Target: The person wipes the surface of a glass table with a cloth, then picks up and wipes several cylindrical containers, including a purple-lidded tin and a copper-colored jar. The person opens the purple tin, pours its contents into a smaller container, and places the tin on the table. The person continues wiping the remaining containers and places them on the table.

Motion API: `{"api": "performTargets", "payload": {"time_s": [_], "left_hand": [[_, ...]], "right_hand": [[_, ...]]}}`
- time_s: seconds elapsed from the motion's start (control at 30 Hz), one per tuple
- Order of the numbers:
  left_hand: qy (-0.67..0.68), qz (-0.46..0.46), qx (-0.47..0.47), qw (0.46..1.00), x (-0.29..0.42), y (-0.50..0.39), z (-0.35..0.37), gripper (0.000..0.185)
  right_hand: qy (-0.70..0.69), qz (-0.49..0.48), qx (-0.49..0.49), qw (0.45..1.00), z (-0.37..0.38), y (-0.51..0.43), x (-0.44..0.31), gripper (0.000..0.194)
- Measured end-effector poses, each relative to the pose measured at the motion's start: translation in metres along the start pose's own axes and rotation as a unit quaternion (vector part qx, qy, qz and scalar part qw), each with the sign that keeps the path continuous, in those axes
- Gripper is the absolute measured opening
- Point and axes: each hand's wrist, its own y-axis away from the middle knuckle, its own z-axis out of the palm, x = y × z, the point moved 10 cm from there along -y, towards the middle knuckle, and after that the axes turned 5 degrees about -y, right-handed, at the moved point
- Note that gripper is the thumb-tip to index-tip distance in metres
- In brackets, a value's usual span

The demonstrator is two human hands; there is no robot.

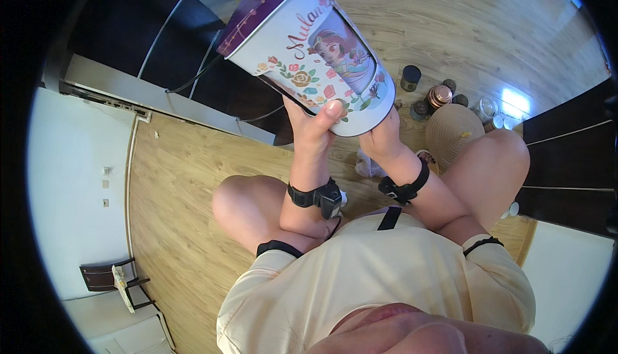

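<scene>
I hold up a white tapered canister with a purple top, tilted to the left above my knees. Its wall bears writing, printed flowers and a cartoon figure set in a window-shaped panel. My left hand grips its lower left side, thumb lying across the printed front and the other fingers hidden behind. At the lower right edge, my right hand supports the canister from beneath, with most of its fingers out of sight. Both wrists carry black straps with small devices.
On the wooden floor ahead right stand a dark tin, a copper-lidded jar, a clear jar and a round woven lid or basket. A plastic bag lies below my right hand. Dark cabinets flank both sides; a chair stands left.
</scene>
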Motion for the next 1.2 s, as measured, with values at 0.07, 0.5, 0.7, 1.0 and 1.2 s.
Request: {"api": "performTargets", "payload": {"time_s": [0.07,0.5,0.7,1.0,1.2], "left_hand": [[0.012,-0.001,0.002,1.000,-0.003,0.004,0.000,0.103],[0.058,0.013,0.042,0.997,-0.011,0.021,0.005,0.094],[0.078,0.016,0.047,0.996,-0.014,0.026,0.010,0.097],[0.073,0.041,0.057,0.995,-0.019,0.028,-0.012,0.105],[0.028,0.032,0.011,0.999,-0.020,0.027,-0.018,0.116]], "right_hand": [[-0.023,-0.024,0.042,0.999,-0.004,-0.004,-0.007,0.043],[-0.103,-0.009,0.041,0.994,-0.005,-0.022,-0.005,0.052],[-0.104,-0.007,0.017,0.994,-0.002,-0.022,-0.005,0.058],[-0.410,0.257,0.027,0.874,0.022,0.010,0.018,0.063],[-0.694,0.421,0.047,0.583,0.059,0.025,0.028,0.038]]}}
